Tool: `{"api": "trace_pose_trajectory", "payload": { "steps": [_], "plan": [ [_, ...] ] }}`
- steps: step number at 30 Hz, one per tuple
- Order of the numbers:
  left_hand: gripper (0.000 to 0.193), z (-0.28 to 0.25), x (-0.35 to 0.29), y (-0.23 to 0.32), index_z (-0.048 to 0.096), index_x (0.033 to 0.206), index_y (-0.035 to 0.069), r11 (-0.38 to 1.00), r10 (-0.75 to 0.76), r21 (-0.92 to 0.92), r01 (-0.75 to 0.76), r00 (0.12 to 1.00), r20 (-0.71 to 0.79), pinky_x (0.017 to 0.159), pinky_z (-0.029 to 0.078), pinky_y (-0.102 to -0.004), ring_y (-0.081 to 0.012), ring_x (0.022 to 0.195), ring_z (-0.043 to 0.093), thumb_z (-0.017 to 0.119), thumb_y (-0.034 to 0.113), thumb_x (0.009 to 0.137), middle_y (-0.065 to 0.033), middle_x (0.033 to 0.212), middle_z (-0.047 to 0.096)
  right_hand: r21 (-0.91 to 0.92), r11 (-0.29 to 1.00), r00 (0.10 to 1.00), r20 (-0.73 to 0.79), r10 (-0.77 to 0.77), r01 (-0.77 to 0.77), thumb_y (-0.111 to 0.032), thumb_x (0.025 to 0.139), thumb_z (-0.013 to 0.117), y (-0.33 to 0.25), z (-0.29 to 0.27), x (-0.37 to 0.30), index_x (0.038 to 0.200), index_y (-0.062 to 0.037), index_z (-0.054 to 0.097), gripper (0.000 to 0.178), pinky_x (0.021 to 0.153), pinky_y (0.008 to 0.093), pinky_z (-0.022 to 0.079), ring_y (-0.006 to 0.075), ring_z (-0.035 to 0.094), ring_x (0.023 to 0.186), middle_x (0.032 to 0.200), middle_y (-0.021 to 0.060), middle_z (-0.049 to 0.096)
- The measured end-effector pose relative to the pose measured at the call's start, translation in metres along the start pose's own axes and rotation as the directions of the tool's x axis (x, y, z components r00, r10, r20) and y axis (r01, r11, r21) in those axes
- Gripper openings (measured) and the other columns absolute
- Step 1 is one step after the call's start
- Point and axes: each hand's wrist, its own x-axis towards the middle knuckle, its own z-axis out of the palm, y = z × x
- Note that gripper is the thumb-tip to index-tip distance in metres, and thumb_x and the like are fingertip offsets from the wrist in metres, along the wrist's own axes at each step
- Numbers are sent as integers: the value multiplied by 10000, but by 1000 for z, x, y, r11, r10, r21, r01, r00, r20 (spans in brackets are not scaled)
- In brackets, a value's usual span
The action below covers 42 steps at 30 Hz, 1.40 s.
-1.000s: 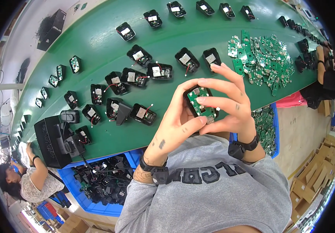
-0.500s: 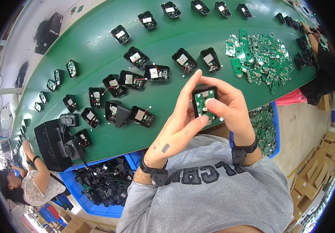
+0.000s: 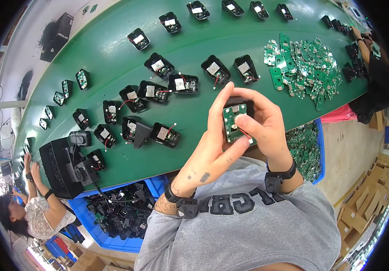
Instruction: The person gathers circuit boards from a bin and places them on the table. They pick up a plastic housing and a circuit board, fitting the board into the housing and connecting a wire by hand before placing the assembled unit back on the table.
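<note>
My left hand (image 3: 209,147) is closed along the left side of a small black plastic housing (image 3: 244,101). Over the housing's opening sits a green circuit board (image 3: 229,121); whether it is fully seated I cannot tell. From the right, my right hand (image 3: 269,124) curls round the housing, and its thumb presses on the face of the board. A short red wire ending in a white plug (image 3: 250,141) sticks out by the lower right corner, against the tip of my left thumb. My other fingers are largely hidden behind the housing.
Several open black housings (image 3: 153,91) with red wires stand on the green table (image 3: 113,49). A heap of circuit boards (image 3: 309,67) lies at right. Blue bins (image 3: 113,246) stand below the edge. A black box (image 3: 59,169) is at left, with a co-worker (image 3: 41,212) beyond.
The board has tilted and shifted slightly left against the housing. My left thumb has slid right, off the board's lower edge to the white plug. My right thumb still presses the board.
</note>
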Motion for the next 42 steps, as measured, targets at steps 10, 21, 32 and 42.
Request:
{"api": "trace_pose_trajectory", "payload": {
  "steps": [10,21,32,42],
  "plan": [
    [867,2,-2,9,-20,1519,230,943,-201,-267,199,979,18,495,393,-214,-86,622,462,530,4,888,-91,1150,454,-2,1000,999,43,15,-15,-110,912,591,-5,-3,0,1306,20,501,424,853,267,489,115,591,974,1106,86,617],
    [837,5,0,10,-6,1521,216,877,-269,-406,258,963,32,436,393,-193,-98,633,494,554,58,919,-132,1147,491,-181,983,999,3,-36,36,-80,859,625,-9,-3,0,1261,-1,544,418,806,264,510,114,612,918,1074,77,638],
    [668,4,2,17,71,1509,172,877,-299,-373,302,952,69,371,425,-203,-86,417,474,416,30,954,-159,1027,551,23,994,993,-50,112,-110,-63,820,609,-9,0,-2,1224,40,538,423,409,168,442,71,589,591,927,81,641],
    [550,9,-2,-4,218,1425,153,900,-205,-407,156,975,-79,355,438,-209,-76,455,498,444,17,942,-166,1114,513,-65,998,999,-36,19,-21,-47,849,614,2,-3,2,1191,9,577,348,421,188,452,62,580,624,941,74,641]
  ]
}}
